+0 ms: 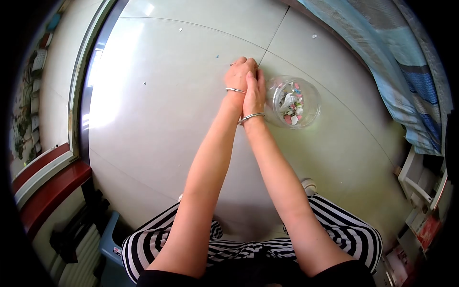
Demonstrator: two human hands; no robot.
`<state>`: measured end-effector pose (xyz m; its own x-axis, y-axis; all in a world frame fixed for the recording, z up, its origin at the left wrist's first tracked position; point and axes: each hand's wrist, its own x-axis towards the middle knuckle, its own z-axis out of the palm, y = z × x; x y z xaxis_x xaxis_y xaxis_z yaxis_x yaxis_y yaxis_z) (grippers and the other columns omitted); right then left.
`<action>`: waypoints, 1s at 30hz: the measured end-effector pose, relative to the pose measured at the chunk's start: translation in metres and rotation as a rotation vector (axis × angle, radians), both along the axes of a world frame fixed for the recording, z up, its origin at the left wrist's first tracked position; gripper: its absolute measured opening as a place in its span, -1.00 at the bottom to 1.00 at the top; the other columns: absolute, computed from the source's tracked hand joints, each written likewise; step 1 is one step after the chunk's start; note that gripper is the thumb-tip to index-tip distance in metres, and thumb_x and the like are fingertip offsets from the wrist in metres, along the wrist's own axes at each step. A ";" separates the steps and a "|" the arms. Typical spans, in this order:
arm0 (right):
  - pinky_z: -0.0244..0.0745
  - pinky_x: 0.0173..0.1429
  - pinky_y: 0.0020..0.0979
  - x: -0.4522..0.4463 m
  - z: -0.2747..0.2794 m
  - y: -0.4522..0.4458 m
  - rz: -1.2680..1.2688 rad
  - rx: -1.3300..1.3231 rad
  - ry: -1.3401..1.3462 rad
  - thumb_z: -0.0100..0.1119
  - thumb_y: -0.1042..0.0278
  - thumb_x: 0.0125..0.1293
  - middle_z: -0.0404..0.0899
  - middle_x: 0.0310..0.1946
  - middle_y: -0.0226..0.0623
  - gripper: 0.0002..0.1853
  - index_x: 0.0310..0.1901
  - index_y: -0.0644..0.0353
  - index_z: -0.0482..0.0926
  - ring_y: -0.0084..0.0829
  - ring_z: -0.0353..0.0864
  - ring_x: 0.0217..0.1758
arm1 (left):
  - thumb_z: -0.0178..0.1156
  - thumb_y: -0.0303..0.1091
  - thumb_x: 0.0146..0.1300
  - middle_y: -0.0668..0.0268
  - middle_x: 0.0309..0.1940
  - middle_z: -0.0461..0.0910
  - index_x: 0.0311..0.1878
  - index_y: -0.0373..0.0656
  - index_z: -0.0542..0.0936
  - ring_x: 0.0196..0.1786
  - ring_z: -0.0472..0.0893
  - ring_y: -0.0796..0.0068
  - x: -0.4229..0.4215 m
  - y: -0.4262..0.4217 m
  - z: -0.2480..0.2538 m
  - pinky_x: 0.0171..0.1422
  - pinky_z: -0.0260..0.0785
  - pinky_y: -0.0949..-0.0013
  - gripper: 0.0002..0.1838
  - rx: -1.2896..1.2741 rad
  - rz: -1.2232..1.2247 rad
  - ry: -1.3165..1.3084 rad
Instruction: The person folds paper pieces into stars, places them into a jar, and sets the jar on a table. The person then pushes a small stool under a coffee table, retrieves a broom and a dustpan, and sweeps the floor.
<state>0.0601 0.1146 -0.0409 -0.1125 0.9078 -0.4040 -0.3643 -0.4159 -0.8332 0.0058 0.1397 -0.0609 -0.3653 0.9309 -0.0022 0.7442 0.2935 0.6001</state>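
My left hand (237,75) is low over the tiled floor, knuckles up and fingers curled under; whatever they may hold is hidden. Pressed against its right side is my right hand (255,92), fingers stretched forward and thumb on the back of the left hand. Each wrist wears a silver bangle. Just right of my hands stands a clear round jar (313,103), with scraps (290,103) in white, pink, blue and green inside it. Small bits lie loose on the floor: a blue one (217,56) and a white one (180,29) ahead of my hands.
Another white bit (314,36) lies beyond the jar. A blue patterned cloth (382,52) hangs along the right. To the left are a metal-edged door frame (76,91) and a red ledge (55,196). A blue-grey plastic stool (111,239) is near my left leg.
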 end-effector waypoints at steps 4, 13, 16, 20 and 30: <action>0.25 0.27 -0.32 -0.006 0.005 -0.004 -0.011 0.115 -0.148 0.01 0.14 0.30 0.36 0.14 -0.03 -0.43 0.21 0.37 0.22 -0.23 0.34 0.23 | 0.13 -0.34 0.12 0.20 -0.40 0.53 -0.33 -0.10 0.55 -0.24 0.52 0.13 -0.007 -0.007 -0.006 -0.18 0.38 0.18 -0.91 0.050 -0.029 -0.056; 0.09 0.37 -0.25 -0.003 0.079 -0.054 -0.049 0.620 -0.359 0.06 0.18 0.29 0.21 0.25 -0.04 -0.40 0.24 0.40 0.18 -0.20 0.19 0.32 | 0.19 -0.45 0.13 0.19 -0.54 0.56 -0.31 -0.30 0.54 -0.52 0.54 0.43 -0.007 -0.052 0.101 -0.39 0.39 0.42 -0.89 0.368 0.073 -0.358; 0.04 0.41 -0.27 0.020 0.114 -0.052 -0.090 0.754 -0.321 0.06 0.24 0.30 0.11 0.35 -0.07 -0.36 0.32 0.37 0.12 -0.24 0.10 0.41 | 0.17 -0.50 0.12 0.19 -0.47 0.56 -0.30 -0.26 0.56 -0.47 0.54 0.35 0.023 -0.043 0.149 -0.33 0.40 0.39 -0.92 0.573 -0.025 -0.387; 0.03 0.42 -0.31 0.065 0.134 -0.049 -0.168 0.652 -0.331 0.02 0.29 0.31 0.06 0.39 -0.08 -0.38 0.33 0.39 0.11 -0.28 0.09 0.42 | 0.17 -0.42 0.03 0.19 -0.49 0.50 -0.41 -0.13 0.55 -0.37 0.52 0.16 0.068 -0.035 0.151 -0.29 0.40 0.21 -0.95 0.503 -0.174 -0.233; 0.24 0.22 -0.44 0.139 0.103 -0.009 -0.358 0.402 -0.468 -0.04 0.35 0.35 0.40 0.14 -0.21 -0.61 0.17 0.32 0.38 -0.43 0.37 0.15 | 0.24 -0.52 0.05 0.19 -0.21 0.54 -0.24 -0.19 0.58 -0.16 0.53 0.20 0.085 -0.056 0.109 -0.07 0.36 0.26 -0.83 0.597 -0.054 -0.138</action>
